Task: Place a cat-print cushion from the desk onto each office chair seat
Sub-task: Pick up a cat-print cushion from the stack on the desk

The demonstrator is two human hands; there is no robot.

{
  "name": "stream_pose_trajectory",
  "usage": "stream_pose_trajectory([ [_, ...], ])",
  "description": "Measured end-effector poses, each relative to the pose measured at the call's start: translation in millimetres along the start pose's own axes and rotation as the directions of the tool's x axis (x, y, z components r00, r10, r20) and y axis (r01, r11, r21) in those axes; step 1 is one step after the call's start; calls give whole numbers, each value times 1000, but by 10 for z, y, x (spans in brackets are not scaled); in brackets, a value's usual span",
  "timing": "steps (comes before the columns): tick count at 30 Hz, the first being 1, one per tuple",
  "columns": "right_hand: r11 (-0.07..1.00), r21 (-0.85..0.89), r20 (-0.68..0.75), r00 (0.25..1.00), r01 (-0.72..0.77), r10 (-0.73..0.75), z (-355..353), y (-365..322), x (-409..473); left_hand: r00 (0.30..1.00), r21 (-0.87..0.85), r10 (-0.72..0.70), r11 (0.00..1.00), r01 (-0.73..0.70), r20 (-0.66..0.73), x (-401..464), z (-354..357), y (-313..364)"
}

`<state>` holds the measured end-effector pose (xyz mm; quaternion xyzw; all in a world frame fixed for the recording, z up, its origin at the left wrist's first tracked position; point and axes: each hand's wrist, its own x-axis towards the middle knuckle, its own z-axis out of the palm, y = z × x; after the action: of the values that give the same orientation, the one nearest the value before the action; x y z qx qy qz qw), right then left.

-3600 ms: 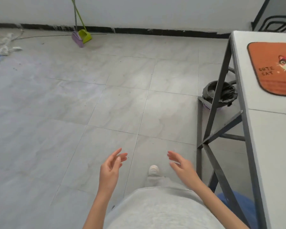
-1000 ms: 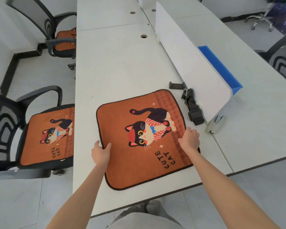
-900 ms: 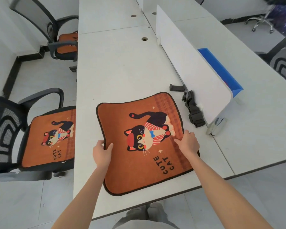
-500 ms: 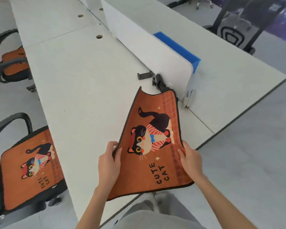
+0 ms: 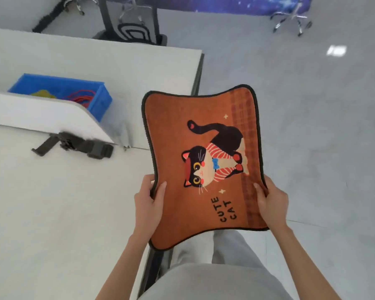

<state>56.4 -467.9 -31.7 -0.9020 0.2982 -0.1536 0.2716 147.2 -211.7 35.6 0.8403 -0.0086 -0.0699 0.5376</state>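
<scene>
— Both hands are on it. Her left hand pinches the left edge of the cat-print cushion, thumb on the printed face and the other fingers curled behind.

— And the other one?

— Right hand does the same on the right edge, thumb lying along the plaid strip. Both are clamped on the fabric.

— Where's the cushion sitting, then?

— It isn't sitting anywhere. It's up in the air at centre frame, held flat-ish with the print facing up, past the corner of the white desk. Its left portion overlaps the desk edge in the picture; the rest hangs over the grey floor. The sides bow inward a little where it's gripped.

— What's left on the desk?

— Left of the frame: a black clamp mount lying beside the end of the white divider panel. Behind the panel, upper left, a blue plastic bin with something yellow and some red cords in it.

— Any chair nearby?

— One mesh-backed office chair at the top of the frame, beyond the far edge of the desk. Its seat is hidden from here. Grey trousers fill the bottom.
</scene>
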Motion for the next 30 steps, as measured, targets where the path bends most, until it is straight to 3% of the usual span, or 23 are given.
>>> stream_pose_trajectory([
  [5,984,70,-138,975,-167,175,-221,483,636,992,-34,29,999,-25,123,738,933,419],
  [9,968,95,-149,958,-234,247,-484,893,1463,992,-85,42,996,-32,118,1405,1723,842],
  [16,981,102,-135,974,-167,180,-843,1053,3125,999,-121,23,992,-20,30,2450,2563,1609],
  [22,977,165,-101,983,-133,151,-544,1054,4665,997,-168,-12,986,-2,-81,3751,3050,1855],
  [30,971,177,-105,978,-158,178,-75,815,6823,1000,-136,16,991,-19,-25,5891,3779,2470],
])
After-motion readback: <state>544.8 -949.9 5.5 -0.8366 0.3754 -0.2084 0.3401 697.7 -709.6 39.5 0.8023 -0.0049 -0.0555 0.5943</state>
